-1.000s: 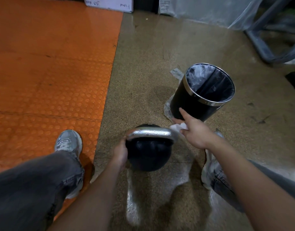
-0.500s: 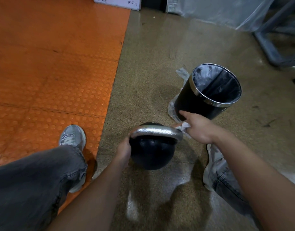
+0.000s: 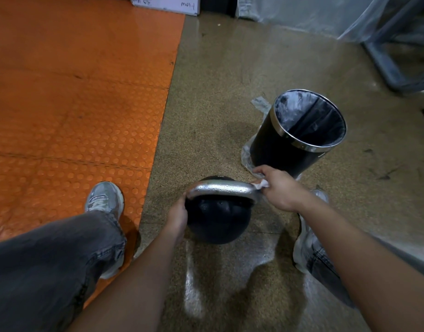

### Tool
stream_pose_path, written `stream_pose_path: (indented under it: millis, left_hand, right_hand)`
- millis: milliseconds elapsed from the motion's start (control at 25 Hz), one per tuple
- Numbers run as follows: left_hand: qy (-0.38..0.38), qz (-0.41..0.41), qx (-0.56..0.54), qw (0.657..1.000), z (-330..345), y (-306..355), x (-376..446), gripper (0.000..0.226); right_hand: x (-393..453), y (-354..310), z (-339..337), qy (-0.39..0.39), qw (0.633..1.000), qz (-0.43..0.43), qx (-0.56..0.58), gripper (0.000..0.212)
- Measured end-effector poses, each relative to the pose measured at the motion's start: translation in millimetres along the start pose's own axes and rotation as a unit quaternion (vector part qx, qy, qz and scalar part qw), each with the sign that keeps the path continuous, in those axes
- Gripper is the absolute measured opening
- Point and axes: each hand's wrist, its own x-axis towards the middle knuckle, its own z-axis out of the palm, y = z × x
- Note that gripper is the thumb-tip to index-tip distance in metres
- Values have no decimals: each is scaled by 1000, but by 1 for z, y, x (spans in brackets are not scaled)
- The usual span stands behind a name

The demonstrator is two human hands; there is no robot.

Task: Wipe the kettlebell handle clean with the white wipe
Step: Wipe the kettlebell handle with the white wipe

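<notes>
A black kettlebell (image 3: 218,221) with a silver handle (image 3: 220,188) stands on the speckled floor between my feet. My left hand (image 3: 178,218) grips its left side, where the handle meets the ball. At the handle's right end my right hand (image 3: 279,188) is closed on a crumpled white wipe (image 3: 262,183), which is pressed against the metal. Only a small bit of the wipe shows beyond my fingers.
A black waste bin (image 3: 294,140) with a chrome rim and a plastic liner stands just behind my right hand. Clear plastic lies under it. Orange studded matting (image 3: 74,104) covers the floor to the left. My left shoe (image 3: 104,200) and right shoe (image 3: 309,238) flank the kettlebell.
My right hand with the wipe has stayed at the handle's right end, its forefinger curling down from pointing. The view shifted slightly; the left hand keeps its hold.
</notes>
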Motion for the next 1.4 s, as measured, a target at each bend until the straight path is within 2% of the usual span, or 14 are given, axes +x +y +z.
stream_pose_path:
  millis: [400, 840, 1040, 1200, 1400]
  left_hand:
    - [-14, 1, -1, 1000, 0, -1, 2, 31]
    - [-17, 9, 24, 1000, -2, -5, 8, 38]
    - [-26, 7, 25, 999, -4, -8, 9, 41]
    - [-25, 12, 29, 999, -5, -9, 12, 45]
    - [-24, 7, 19, 999, -5, -11, 14, 37]
  right_hand:
    - [6, -6, -3, -4, 1000, -23, 2, 77]
    - [-3, 2, -3, 17, 1000, 3, -9, 78]
    - [2, -3, -1, -4, 1000, -4, 9, 83]
    - [-3, 4, -5, 9, 1000, 20, -13, 76]
    - [1, -4, -2, -3, 1000, 10, 3, 82]
